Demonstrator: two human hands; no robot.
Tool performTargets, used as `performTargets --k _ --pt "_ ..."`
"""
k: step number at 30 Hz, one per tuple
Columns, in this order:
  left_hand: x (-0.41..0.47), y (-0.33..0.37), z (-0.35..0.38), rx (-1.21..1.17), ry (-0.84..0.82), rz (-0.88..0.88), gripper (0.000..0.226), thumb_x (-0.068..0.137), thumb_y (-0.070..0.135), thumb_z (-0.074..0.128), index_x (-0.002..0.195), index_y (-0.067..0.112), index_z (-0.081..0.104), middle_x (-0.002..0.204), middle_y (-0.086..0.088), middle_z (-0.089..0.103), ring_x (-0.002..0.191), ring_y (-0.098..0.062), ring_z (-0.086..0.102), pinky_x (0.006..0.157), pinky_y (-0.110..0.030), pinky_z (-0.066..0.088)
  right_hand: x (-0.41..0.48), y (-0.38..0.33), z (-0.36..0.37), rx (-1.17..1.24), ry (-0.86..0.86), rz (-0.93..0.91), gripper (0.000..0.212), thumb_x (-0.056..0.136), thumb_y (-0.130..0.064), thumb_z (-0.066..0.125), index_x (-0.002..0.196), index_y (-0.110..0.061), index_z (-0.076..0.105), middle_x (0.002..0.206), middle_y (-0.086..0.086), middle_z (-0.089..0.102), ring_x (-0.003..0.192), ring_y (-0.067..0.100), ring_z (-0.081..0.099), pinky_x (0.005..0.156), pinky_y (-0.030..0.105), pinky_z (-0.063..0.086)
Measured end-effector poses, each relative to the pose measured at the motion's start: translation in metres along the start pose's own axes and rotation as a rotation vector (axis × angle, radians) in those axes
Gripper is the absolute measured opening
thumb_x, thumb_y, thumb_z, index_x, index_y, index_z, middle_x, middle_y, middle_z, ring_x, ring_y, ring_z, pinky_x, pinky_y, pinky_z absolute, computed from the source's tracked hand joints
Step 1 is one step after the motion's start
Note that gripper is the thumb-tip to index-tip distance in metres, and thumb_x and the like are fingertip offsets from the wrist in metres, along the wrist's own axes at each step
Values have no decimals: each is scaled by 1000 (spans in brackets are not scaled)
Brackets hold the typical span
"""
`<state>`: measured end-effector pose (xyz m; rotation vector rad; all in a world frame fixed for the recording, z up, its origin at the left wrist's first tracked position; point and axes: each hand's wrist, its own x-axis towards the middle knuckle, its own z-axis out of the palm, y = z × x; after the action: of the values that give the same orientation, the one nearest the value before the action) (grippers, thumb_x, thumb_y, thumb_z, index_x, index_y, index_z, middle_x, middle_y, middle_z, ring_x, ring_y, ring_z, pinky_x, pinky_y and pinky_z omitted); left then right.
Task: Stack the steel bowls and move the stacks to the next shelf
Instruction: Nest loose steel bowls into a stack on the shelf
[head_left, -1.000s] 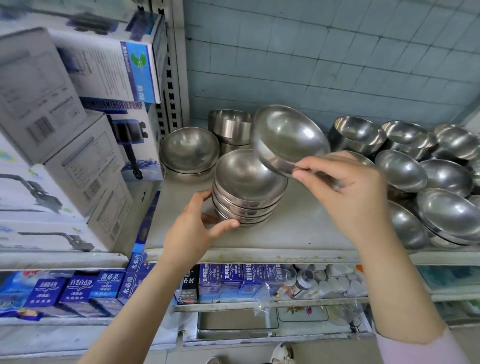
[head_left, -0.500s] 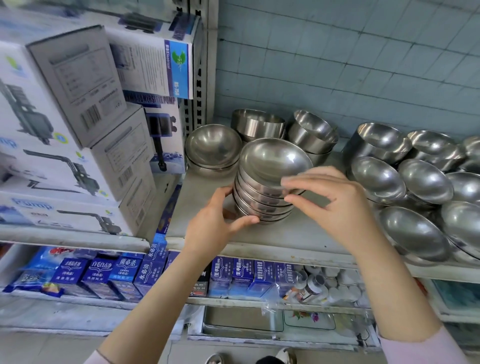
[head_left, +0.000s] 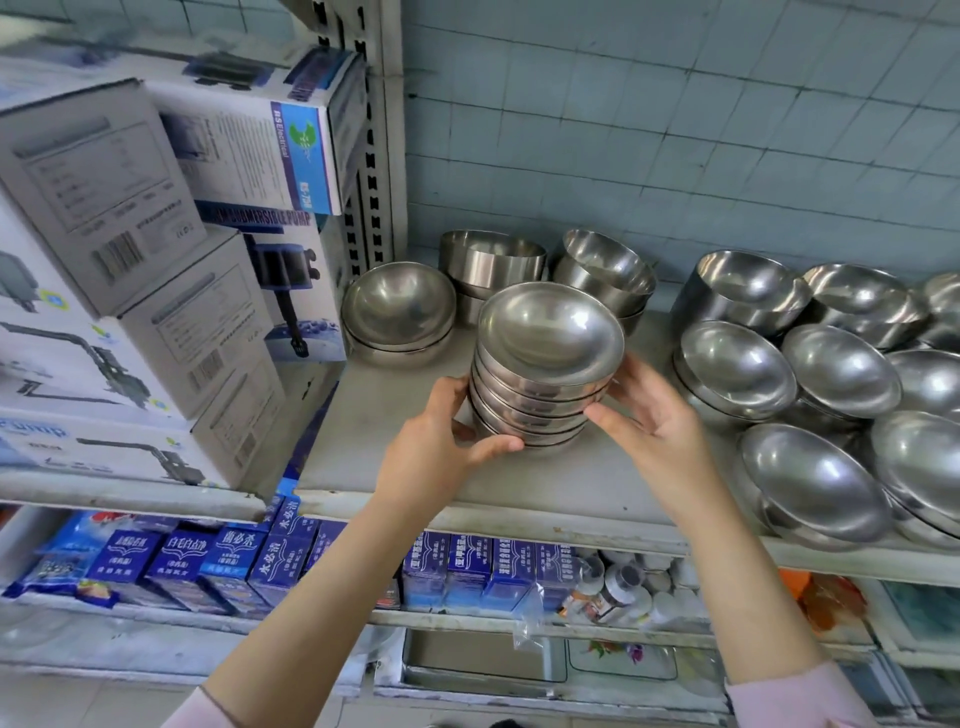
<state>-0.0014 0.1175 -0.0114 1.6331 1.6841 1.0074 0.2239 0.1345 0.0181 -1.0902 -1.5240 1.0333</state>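
Note:
A stack of several steel bowls (head_left: 545, 374) stands on the grey shelf (head_left: 597, 478), near its middle. My left hand (head_left: 441, 447) grips the stack's left side, thumb under its front edge. My right hand (head_left: 649, 421) presses against the stack's right side, fingers curled behind it. Loose steel bowls (head_left: 831, 374) lie tilted in a heap on the right of the shelf. Other short stacks (head_left: 397, 312) stand behind, at the back left.
White pump boxes (head_left: 156, 291) fill the neighbouring shelf on the left, past an upright slotted post (head_left: 374, 156). Blue packets (head_left: 234, 561) and small bottles (head_left: 623, 582) line the shelf below. A tiled wall closes the back.
My right hand set the tilted bowl onto the stack, let go of its rim and slid to the stack's right side. My left hand closed tighter on the left side.

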Motion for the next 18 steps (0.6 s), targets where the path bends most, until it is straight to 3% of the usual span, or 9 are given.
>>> performTargets --k 3,6,8,10,13,15,18 --pt "5 9 12 -21 0 -19 97 47 79 64 125 25 42 110 0 68 90 -17 66 82 -42 54 8 6 -15 13 -24 15 67 84 -2 70 141 -26 46 134 -23 58 125 -6 54 88 8 46" --pt "5 12 17 -5 -8 -21 97 50 76 65 128 23 41 114 2 67 94 -17 67 83 -39 53 10 10 -21 43 -45 28 70 82 -3 70 144 -23 43 131 -26 60 127 -3 53 89 12 48" --pt "5 11 13 23 -40 -8 97 52 72 66 132 23 41 113 -1 68 97 -19 66 83 -34 52 9 14 -19 76 -49 21 76 83 -3 70 150 -17 36 139 -19 56 131 -2 50 90 16 50" --pt "5 8 1 82 -34 12 87 62 62 70 136 23 43 111 -1 66 95 -18 63 79 -30 48 4 19 -12 100 -71 21 88 81 -18 77 154 -18 28 149 -9 48 138 5 45 96 26 52" --pt "17 -4 -30 271 295 182 52 85 28 70 131 13 53 116 -6 64 102 -26 57 84 -35 44 -7 29 3 77 -71 67 101 72 -36 83 155 -22 27 154 -9 43 140 9 42 105 40 48" --pt "37 -9 -52 399 401 232 45 89 27 64 131 12 55 129 -9 60 119 -35 50 99 -41 38 -10 30 12 60 -50 60 95 73 -39 78 153 -21 31 151 -10 47 136 5 46 105 32 47" --pt "69 -11 -67 553 209 87 48 92 42 57 136 22 52 143 -4 50 135 -31 34 109 -41 26 -10 30 17 125 -1 54 86 77 -35 77 151 -16 36 148 -4 51 130 0 51 97 18 48"
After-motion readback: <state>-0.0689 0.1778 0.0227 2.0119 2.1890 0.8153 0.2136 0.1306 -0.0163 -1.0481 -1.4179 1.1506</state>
